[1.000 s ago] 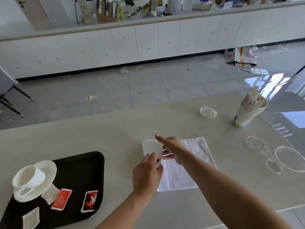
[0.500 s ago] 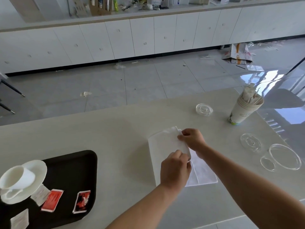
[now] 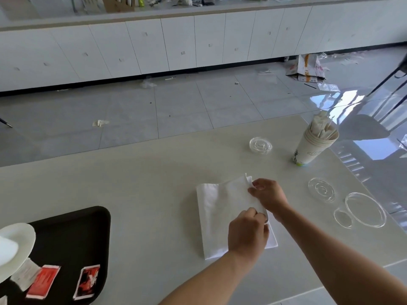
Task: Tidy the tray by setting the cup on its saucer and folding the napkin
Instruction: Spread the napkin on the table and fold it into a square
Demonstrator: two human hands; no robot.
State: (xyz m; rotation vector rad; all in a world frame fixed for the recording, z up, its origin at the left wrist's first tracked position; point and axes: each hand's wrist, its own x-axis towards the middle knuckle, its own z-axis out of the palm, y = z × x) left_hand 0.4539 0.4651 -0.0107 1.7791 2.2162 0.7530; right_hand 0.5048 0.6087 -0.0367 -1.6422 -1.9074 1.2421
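Note:
A white napkin lies on the pale table, folded over onto itself. My left hand pinches its near right edge. My right hand pinches its far right corner, which is lifted off the table. At the left edge a white cup sits on a white saucer, both partly cut off by the frame, on a black tray.
Red and white sachets lie on the tray's near part. A stack of paper cups holding sticks stands at the far right. Several clear lids and a glass dish lie to the right of the napkin. The table's front edge is near.
Both hands carried the napkin's left side over to the right, so the napkin now lies folded. My view shifted right and the tray slid toward the left edge.

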